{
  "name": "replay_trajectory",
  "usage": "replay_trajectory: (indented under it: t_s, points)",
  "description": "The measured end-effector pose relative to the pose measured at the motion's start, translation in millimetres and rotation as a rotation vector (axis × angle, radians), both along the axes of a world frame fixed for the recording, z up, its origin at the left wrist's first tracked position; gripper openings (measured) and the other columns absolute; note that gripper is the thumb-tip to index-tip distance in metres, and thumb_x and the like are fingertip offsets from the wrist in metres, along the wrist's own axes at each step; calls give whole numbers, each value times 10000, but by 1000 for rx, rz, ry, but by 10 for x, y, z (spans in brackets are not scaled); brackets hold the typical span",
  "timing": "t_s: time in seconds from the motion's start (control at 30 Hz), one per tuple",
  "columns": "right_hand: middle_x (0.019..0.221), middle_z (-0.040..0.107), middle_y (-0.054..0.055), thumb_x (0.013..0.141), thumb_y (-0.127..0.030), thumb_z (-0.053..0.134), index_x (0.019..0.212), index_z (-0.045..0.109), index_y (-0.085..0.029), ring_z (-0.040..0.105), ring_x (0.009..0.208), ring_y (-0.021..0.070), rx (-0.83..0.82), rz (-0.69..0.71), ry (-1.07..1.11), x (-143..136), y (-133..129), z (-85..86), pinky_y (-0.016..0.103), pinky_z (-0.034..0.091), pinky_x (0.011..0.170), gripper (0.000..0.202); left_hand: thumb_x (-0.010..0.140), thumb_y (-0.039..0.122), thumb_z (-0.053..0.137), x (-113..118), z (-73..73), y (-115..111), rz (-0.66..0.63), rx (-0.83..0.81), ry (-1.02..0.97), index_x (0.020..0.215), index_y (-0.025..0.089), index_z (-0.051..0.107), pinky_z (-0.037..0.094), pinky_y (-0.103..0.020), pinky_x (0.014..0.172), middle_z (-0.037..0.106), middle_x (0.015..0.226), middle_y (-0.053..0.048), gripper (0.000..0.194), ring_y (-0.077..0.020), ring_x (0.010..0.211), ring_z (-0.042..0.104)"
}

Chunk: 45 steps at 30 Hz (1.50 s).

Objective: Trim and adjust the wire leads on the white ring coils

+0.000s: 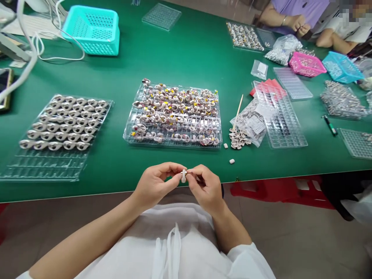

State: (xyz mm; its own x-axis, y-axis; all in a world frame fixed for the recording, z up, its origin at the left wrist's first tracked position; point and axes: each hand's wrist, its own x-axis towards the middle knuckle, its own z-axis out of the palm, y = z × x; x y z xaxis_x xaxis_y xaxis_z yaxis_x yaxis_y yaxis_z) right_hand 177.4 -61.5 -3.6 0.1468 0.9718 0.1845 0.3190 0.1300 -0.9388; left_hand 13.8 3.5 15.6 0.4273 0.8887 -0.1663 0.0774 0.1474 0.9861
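Between the fingertips of both hands is a small whitish plastic part (183, 176), held over the table's front edge. My left hand (158, 182) pinches it from the left, thumb and forefinger closed. On the other side my right hand (205, 186) pinches it too, its other fingers curled. Ahead lies a clear tray (128, 133) crowded with small beige parts (174, 102) bearing red and yellow bits. To the left, another clear tray (43, 168) carries rows of beige shells (61, 128). Near my right hand lie a pile of small beige caps (238, 139) and a loose cap (231, 161).
A turquoise basket (106, 48) and white cables (62, 58) stand back left. At right are a wooden stick (238, 110), a plastic bag of parts (252, 122), an unfilled tray (286, 128), a marker (329, 126) and a pink basket (306, 64). Across the table another person's hands (298, 25) are working.
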Motion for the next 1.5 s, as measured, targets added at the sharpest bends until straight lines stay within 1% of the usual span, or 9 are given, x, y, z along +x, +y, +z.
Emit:
replay_trajectory:
  t_s: [0.03, 0.2, 0.3, 0.4, 0.53, 0.77, 0.97, 1.17, 1.5]
  points:
    - [826, 676, 19, 905, -263, 616, 916, 668, -233, 593, 676, 138, 20, 34, -56, 133, -20, 25, 254, 450, 567, 61, 786, 256, 748, -5, -5, 5, 1, -2, 11, 846, 141, 766, 608, -240, 670, 784, 767, -72, 131, -184, 711, 734]
    - [999, 654, 69, 917, -300, 616, 1032, 701, -222, 571, 690, 150, -57, -349, -472, 1004, -122, 43, 292, 478, 610, 163, 773, 286, 769, -42, -60, 44, 57, -27, -1, 842, 146, 757, 596, -252, 650, 775, 750, -74, 156, -184, 691, 721]
    - [1059, 643, 73, 913, -321, 616, 1100, 683, -216, 575, 705, 157, -173, -257, -623, 1343, -120, -4, 313, 499, 672, 225, 777, 286, 763, -25, -83, 52, 51, -48, -10, 844, 139, 756, 595, -258, 657, 774, 756, -79, 162, -183, 693, 719]
    - [1050, 653, 77, 937, -273, 554, 1045, 676, -213, 613, 786, 183, -216, -90, -678, 1421, -69, -42, 326, 505, 736, 174, 786, 277, 748, 10, -86, 46, 23, -62, -20, 845, 135, 757, 594, -259, 670, 771, 754, -78, 154, -179, 696, 716]
    - [940, 650, 69, 929, -229, 516, 919, 650, -204, 618, 769, 187, -236, -14, -714, 1390, 4, -46, 322, 498, 727, 136, 786, 259, 747, 20, -90, 40, 21, -87, -19, 857, 137, 757, 589, -255, 683, 769, 756, -70, 141, -172, 698, 713]
    - [849, 642, 54, 850, -195, 568, 867, 646, -192, 621, 719, 187, -283, -91, -661, 1326, -14, -35, 320, 500, 682, 80, 779, 257, 771, -15, -111, 31, 60, -142, -69, 867, 138, 757, 586, -248, 712, 768, 786, -64, 148, -164, 728, 714]
    - [852, 621, 10, 868, -205, 677, 977, 654, -234, 585, 689, 131, -59, -87, -46, 703, -58, -30, 250, 504, 608, 115, 792, 257, 784, 69, -61, 14, 87, -249, -240, 875, 129, 748, 584, -259, 774, 795, 908, -95, 157, -162, 788, 725]
    - [879, 627, 7, 853, -155, 710, 1051, 659, -270, 617, 714, 128, 174, -51, 406, 11, 85, -214, 232, 516, 567, 235, 817, 212, 778, 75, 20, -60, 50, -291, -506, 909, 136, 750, 589, -274, 844, 801, 993, -105, 122, -190, 924, 749]
    - [1004, 665, 54, 870, -111, 677, 1067, 710, -271, 672, 834, 161, 265, -141, 47, -126, 89, -234, 263, 567, 607, 256, 839, 174, 756, -88, 109, -113, 141, -223, -510, 919, 125, 756, 595, -249, 809, 800, 960, -105, 93, -182, 899, 750]
